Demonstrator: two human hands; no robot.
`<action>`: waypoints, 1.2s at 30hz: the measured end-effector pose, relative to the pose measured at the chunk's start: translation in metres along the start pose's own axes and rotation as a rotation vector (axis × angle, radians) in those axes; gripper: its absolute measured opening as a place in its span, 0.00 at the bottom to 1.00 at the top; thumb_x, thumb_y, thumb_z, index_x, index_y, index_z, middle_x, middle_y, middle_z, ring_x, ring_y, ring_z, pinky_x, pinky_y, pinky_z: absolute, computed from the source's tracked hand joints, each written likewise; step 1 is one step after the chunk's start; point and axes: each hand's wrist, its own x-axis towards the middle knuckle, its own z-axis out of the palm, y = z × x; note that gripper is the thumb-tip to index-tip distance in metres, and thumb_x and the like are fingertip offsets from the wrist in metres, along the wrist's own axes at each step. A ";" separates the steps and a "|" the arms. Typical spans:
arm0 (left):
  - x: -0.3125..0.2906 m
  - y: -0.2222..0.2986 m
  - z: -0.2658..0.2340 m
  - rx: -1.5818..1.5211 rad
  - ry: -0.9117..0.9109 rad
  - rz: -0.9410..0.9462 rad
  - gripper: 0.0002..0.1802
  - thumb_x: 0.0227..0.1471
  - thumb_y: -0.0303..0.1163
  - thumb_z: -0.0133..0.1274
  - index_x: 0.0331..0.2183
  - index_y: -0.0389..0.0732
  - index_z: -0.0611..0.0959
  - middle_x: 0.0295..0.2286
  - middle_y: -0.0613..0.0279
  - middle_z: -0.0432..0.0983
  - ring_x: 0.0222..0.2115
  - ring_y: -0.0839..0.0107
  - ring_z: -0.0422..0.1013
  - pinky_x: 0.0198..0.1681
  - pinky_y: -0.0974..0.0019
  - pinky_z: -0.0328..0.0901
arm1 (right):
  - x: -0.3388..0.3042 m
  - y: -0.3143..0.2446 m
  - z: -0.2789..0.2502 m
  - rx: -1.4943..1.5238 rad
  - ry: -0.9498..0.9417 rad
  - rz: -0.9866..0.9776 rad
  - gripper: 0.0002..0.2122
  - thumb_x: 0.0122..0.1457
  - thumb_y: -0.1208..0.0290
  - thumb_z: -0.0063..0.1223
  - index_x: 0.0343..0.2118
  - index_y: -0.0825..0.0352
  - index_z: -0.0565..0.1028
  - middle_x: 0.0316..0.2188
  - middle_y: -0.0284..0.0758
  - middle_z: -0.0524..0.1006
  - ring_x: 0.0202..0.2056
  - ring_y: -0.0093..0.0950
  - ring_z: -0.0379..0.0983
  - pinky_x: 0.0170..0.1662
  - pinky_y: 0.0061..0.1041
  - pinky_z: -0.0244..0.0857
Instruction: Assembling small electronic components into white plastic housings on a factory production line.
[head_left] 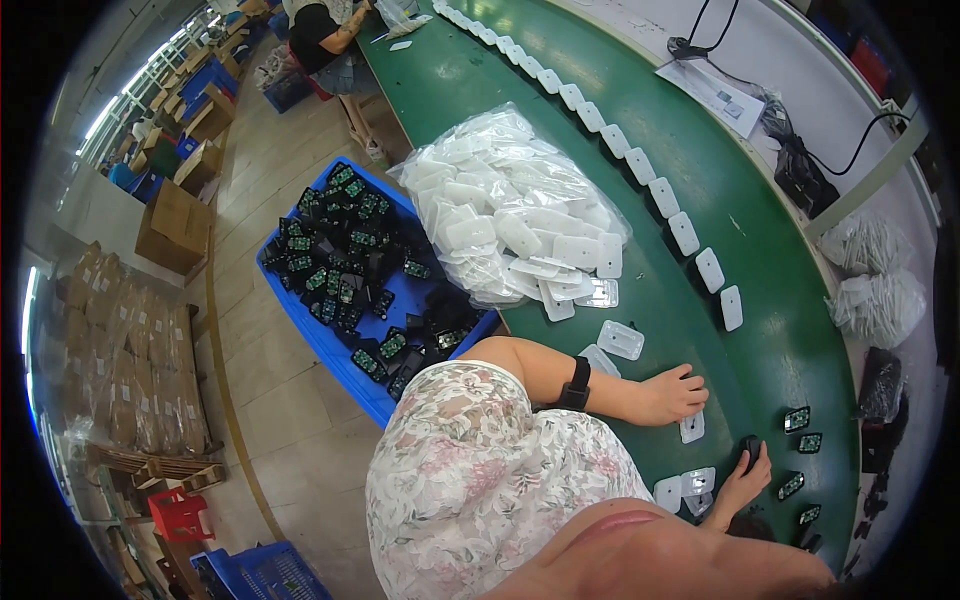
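Note:
My left hand (668, 397), with a black strap (575, 385) on its forearm, rests on the green table with curled fingers. A bit of something dark shows at its fingertips, mostly hidden. Just below those fingers lies a white plastic cover (692, 429). Farther right and nearer, my right hand (746, 484) grips a small black plastic case (750, 448) between thumb and fingers. To the left of this hand are a few loose white covers (698, 482). On its right, several black cases with green circuit boards (796, 419) stand in a rough column.
A large clear bag of white covers (510, 215) spreads over the table's left side. Beside it, a blue crate (330, 350) holds many black cases with circuit boards. White covers (683, 233) form a long curved row. Cables (800, 150) line the far edge. Another person (325, 40) sits beyond.

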 end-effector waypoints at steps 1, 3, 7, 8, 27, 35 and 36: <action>0.000 0.000 0.001 0.011 -0.033 -0.009 0.23 0.40 0.41 0.59 0.40 0.42 0.77 0.38 0.63 0.65 0.44 0.65 0.60 0.49 0.56 0.56 | 0.000 0.001 0.001 0.008 -0.002 0.000 0.18 0.62 0.65 0.47 0.53 0.66 0.69 0.44 0.42 0.72 0.45 0.43 0.65 0.48 0.39 0.59; -0.001 0.000 0.004 0.027 -0.030 -0.012 0.22 0.40 0.41 0.59 0.40 0.42 0.78 0.38 0.63 0.65 0.44 0.65 0.60 0.49 0.56 0.56 | 0.001 0.005 0.004 0.020 -0.041 0.007 0.18 0.63 0.63 0.47 0.54 0.64 0.67 0.47 0.41 0.71 0.47 0.43 0.64 0.50 0.38 0.59; -0.002 0.000 0.014 0.058 -0.024 -0.022 0.19 0.41 0.42 0.58 0.37 0.43 0.79 0.38 0.64 0.66 0.44 0.65 0.60 0.49 0.57 0.56 | 0.000 0.006 -0.003 0.029 -0.045 -0.002 0.20 0.60 0.66 0.51 0.54 0.66 0.67 0.48 0.42 0.69 0.46 0.44 0.64 0.50 0.39 0.59; -0.003 0.000 0.015 0.060 -0.020 -0.024 0.19 0.41 0.42 0.58 0.37 0.43 0.79 0.38 0.64 0.66 0.44 0.65 0.60 0.49 0.57 0.56 | 0.001 0.005 -0.006 0.079 -0.049 0.023 0.22 0.58 0.67 0.53 0.55 0.66 0.66 0.48 0.43 0.69 0.47 0.44 0.64 0.50 0.39 0.59; -0.003 0.003 0.013 0.045 0.028 -0.024 0.26 0.36 0.50 0.61 0.34 0.42 0.75 0.39 0.60 0.66 0.46 0.62 0.60 0.51 0.54 0.55 | 0.006 -0.006 -0.005 0.054 -0.075 0.085 0.23 0.50 0.77 0.58 0.51 0.67 0.67 0.43 0.42 0.69 0.45 0.44 0.63 0.49 0.38 0.58; -0.003 0.004 0.016 0.021 0.004 -0.043 0.26 0.37 0.49 0.61 0.35 0.42 0.75 0.40 0.59 0.66 0.47 0.61 0.60 0.51 0.54 0.54 | 0.008 0.012 0.001 0.140 -0.052 0.131 0.22 0.52 0.76 0.57 0.51 0.67 0.68 0.44 0.41 0.70 0.45 0.42 0.65 0.50 0.36 0.59; -0.004 0.004 0.016 0.006 0.000 -0.047 0.25 0.38 0.49 0.60 0.35 0.42 0.75 0.40 0.59 0.66 0.47 0.61 0.60 0.52 0.54 0.54 | 0.009 0.021 0.004 0.190 -0.035 0.155 0.21 0.54 0.74 0.57 0.52 0.68 0.68 0.45 0.41 0.71 0.45 0.38 0.67 0.50 0.34 0.60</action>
